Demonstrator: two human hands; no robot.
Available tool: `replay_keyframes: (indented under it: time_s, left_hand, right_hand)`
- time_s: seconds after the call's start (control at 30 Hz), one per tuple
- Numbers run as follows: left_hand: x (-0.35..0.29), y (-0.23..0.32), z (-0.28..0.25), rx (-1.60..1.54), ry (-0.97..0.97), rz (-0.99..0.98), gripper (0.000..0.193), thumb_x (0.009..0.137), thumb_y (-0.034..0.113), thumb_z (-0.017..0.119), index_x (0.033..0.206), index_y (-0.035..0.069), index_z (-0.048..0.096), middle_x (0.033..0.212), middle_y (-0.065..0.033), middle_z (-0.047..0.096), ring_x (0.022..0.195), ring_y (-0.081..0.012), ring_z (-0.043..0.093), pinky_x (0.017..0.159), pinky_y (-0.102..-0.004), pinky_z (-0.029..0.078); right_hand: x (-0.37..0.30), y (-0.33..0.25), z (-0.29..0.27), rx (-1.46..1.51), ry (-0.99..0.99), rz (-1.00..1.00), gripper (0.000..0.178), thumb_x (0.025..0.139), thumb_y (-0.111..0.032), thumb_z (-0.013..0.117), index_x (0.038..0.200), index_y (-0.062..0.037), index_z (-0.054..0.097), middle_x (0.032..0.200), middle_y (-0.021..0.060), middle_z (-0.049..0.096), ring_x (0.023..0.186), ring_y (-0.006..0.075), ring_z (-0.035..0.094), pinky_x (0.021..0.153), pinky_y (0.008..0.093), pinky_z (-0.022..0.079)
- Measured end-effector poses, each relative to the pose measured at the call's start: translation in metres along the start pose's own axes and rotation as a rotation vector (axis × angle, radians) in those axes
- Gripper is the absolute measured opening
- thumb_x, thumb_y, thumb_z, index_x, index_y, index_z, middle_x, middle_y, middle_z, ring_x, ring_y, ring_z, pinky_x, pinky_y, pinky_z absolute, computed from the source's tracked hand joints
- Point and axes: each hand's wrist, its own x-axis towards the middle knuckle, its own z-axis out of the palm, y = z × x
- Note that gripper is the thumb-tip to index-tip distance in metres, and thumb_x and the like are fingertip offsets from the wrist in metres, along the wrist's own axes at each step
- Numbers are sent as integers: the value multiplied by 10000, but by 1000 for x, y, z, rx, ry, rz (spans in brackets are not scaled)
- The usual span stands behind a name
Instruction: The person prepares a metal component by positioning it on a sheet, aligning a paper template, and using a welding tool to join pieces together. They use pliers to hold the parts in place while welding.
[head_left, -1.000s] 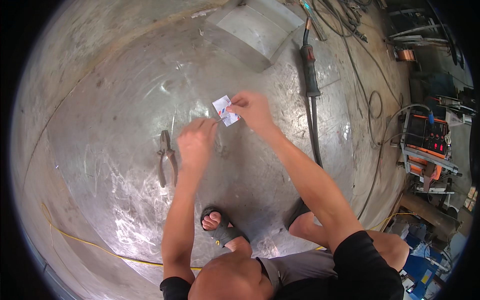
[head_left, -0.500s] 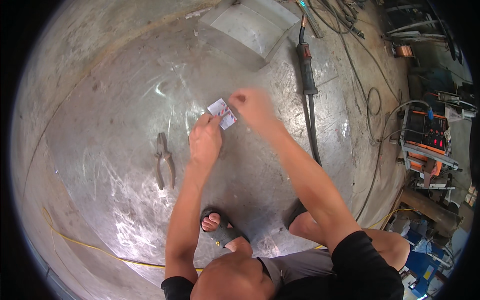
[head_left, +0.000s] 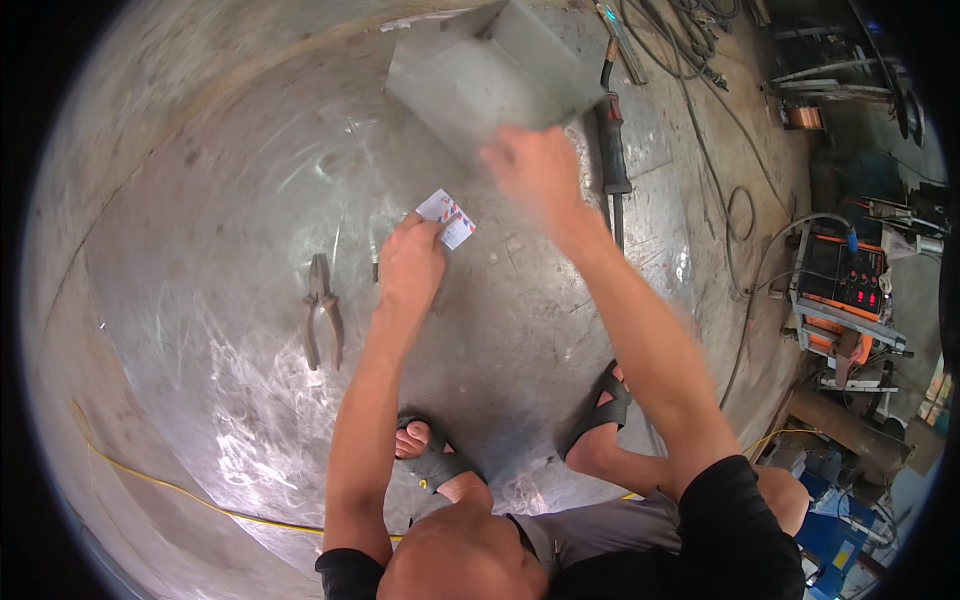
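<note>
My left hand (head_left: 411,257) is closed on a small white paper card (head_left: 447,217) with red and blue stripes along its edges, pinching its lower left side. My right hand (head_left: 540,178) is farther out and smeared by motion. Its curled fingers are at the near edge of a grey sheet-metal box (head_left: 475,85), which is open-topped, tilted and blurred too. The exact grip on the box is hard to see. A pair of pliers (head_left: 320,310) lies to the left of my left hand. Beside that wrist shows a small dark piece (head_left: 375,271), mostly hidden.
A welding torch (head_left: 611,145) lies right of my right hand, its cable running toward me. Cables (head_left: 690,110) and an orange and black welding machine (head_left: 842,278) are farther right. A yellow cord (head_left: 170,485) crosses the floor on the near left. My sandalled feet (head_left: 435,455) stand near.
My right hand has moved away from beside the card, outward to the metal box. The box has shifted and tilted. My left hand keeps the card in nearly the same place.
</note>
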Motion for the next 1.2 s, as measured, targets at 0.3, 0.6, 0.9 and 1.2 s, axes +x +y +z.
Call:
replay_keyframes:
  time_s: [0.3,0.6,0.9,1.2]
  left_hand:
    - [6,6,-2,-50,7,22,153,825,-19,625,926,-18,740,957,-219,688,889,-439,666,786,-499,533]
    - [-18,-9,1,-74,103,-15,157,869,45,687,1017,9,725,970,-166,684,847,-368,689,762,-457,541]
    - [-20,-2,6,-50,155,-27,136,883,59,683,1007,21,723,973,-150,686,866,-385,679,745,-463,539]
    - [-35,-8,-17,35,205,-60,124,904,128,695,991,40,709,937,-149,677,842,-367,679,737,-471,543]
  right_hand:
    - [-62,-26,34,112,47,-194,162,882,-136,668,762,-71,580,612,134,594,616,363,581,687,457,399]
    - [-64,-30,41,116,59,-215,138,898,-129,662,805,-62,585,666,123,599,683,346,578,710,449,399]
    - [-63,-28,35,84,17,-227,114,904,-109,662,829,-52,598,694,119,618,721,322,601,753,431,416]
    - [-66,-27,34,97,14,-254,122,889,-114,687,858,-42,594,732,129,622,756,336,582,765,442,413]
